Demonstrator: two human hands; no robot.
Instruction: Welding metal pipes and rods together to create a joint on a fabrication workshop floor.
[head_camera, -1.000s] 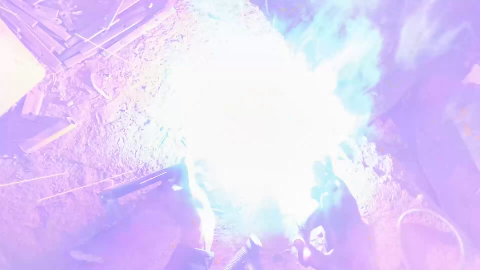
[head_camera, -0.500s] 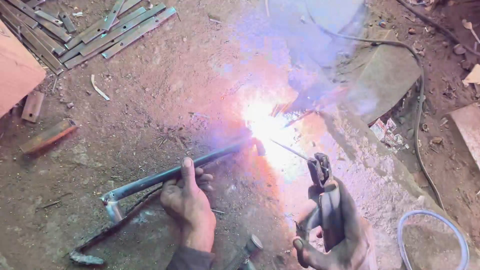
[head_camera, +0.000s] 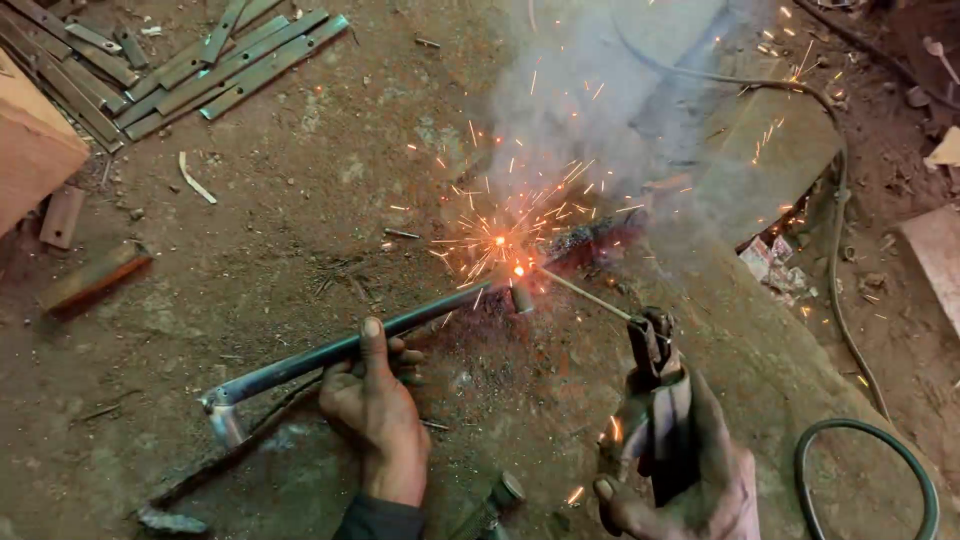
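Far left there's a wooden block (head_camera: 30, 150) at the edge, w/ a pile of flat metal strips (head_camera: 180, 60) lying on the dirt floor (head_camera: 300, 200) just right of it, and a short rusty bar (head_camera: 95, 275) lower down.

Left hand (head_camera: 375, 420) is down on the floor, thumb pressed up over a long metal tube (head_camera: 340, 350). Grip is closed on the tube, fingers tucked under it. The tube runs from a bent end (head_camera: 225, 410) at lower left up to the right, lying on the floor.

At the tube's right end is the weld spot (head_camera: 505, 255), glowing orange w/ sparks flying all round and grey smoke (head_camera: 590, 110) rising above it.

Right hand (head_camera: 670, 470) is wrapped tight round an electrode holder (head_camera: 655, 400), grip fully closed on the handle. The thin rod (head_camera: 585, 295) sticks out up-left from the clamp, tip right by the glowing spot.

Far right a black cable (head_camera: 840, 220) snakes down and a loop of it (head_camera: 870, 480) sits at the bottom corner, near a stone slab (head_camera: 770, 150).
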